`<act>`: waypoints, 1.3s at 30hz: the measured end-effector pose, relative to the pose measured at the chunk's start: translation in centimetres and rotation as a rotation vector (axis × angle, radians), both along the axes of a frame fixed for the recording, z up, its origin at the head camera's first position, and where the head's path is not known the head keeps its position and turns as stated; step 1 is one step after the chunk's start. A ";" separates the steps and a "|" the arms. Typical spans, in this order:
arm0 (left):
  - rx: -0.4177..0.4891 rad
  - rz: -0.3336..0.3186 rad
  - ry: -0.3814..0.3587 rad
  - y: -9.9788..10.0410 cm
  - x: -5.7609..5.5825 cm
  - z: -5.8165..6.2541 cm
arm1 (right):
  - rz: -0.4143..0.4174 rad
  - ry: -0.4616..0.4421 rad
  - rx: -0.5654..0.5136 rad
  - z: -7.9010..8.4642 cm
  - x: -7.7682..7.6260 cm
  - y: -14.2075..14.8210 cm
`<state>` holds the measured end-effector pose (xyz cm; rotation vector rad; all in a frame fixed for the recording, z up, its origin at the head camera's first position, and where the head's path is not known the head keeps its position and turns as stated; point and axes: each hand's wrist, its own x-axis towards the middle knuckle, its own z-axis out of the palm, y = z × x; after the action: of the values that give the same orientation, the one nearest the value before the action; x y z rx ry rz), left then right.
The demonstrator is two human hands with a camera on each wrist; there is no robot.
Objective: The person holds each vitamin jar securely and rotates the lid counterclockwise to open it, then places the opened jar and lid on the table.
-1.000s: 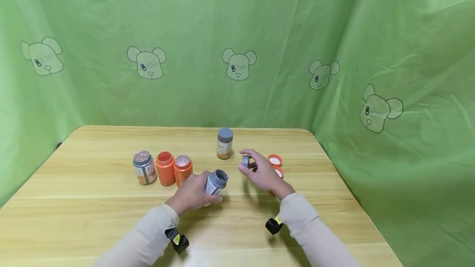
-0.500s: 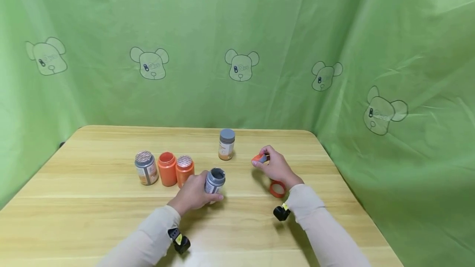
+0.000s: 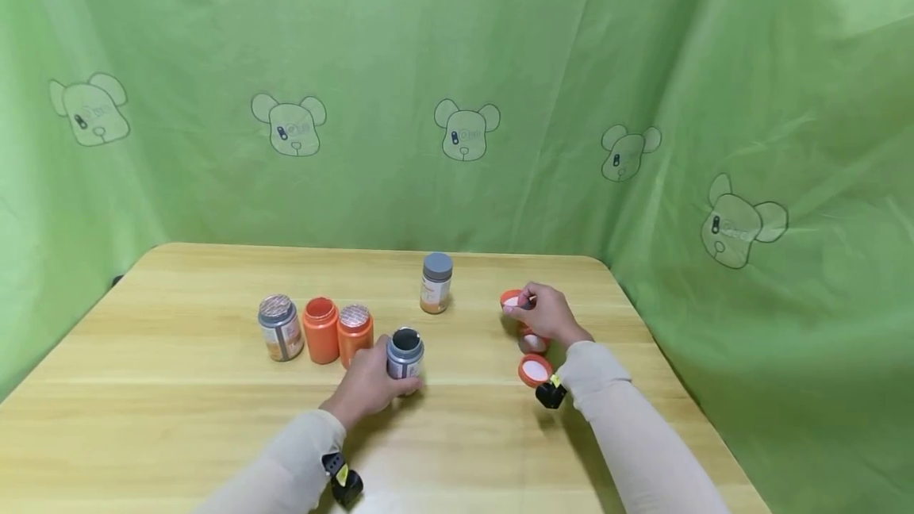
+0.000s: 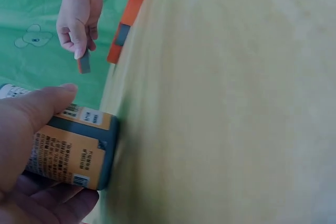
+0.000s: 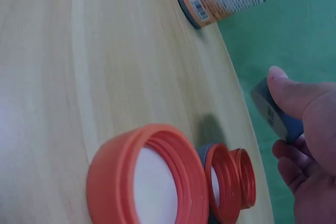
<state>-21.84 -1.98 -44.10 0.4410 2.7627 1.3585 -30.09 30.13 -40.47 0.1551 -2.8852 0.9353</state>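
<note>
My left hand (image 3: pixel 367 379) grips a grey bottle (image 3: pixel 405 353) that stands upright with its mouth uncovered. In the left wrist view, the bottle's orange label (image 4: pixel 65 148) shows between thumb and fingers. Farther right, my right hand (image 3: pixel 553 316) pinches a grey cap (image 5: pixel 278 111) above the table; orange shows at its edge in the head and left wrist views. Under and beside that hand lie several caps, among them an orange cap (image 3: pixel 535 370) with a white liner facing up and a greyish cap (image 3: pixel 531 342) partly hidden with orange behind it.
To the left stand a foil-sealed grey bottle (image 3: pixel 281 331), an uncovered orange bottle (image 3: pixel 321 331) and a foil-sealed orange bottle (image 3: pixel 355 331), side by side. A capped grey bottle (image 3: pixel 435 284) stands toward the back of the wooden table (image 3: pixel 178 419). Green curtain (image 3: pixel 385 38) surrounds it.
My right hand has moved right, carrying the cap over to the other caps. My left hand has shifted slightly left, and its bottle has gone from tilted to upright.
</note>
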 end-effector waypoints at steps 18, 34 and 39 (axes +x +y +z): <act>-0.003 0.036 0.036 0.0 0.1 -0.5 | -0.191 -0.019 0.047 -0.9 -2.4 2.2; 0.004 0.036 0.027 0.2 0.4 -0.4 | -0.279 -0.156 0.019 -2.7 -3.1 3.0; 0.007 0.038 0.031 0.2 0.3 -0.4 | -0.269 -0.181 0.015 -2.6 -3.1 2.9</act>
<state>-21.56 -1.78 -44.51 0.4153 2.8065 1.3824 -33.15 33.07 -43.08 -0.3253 -2.9715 0.9191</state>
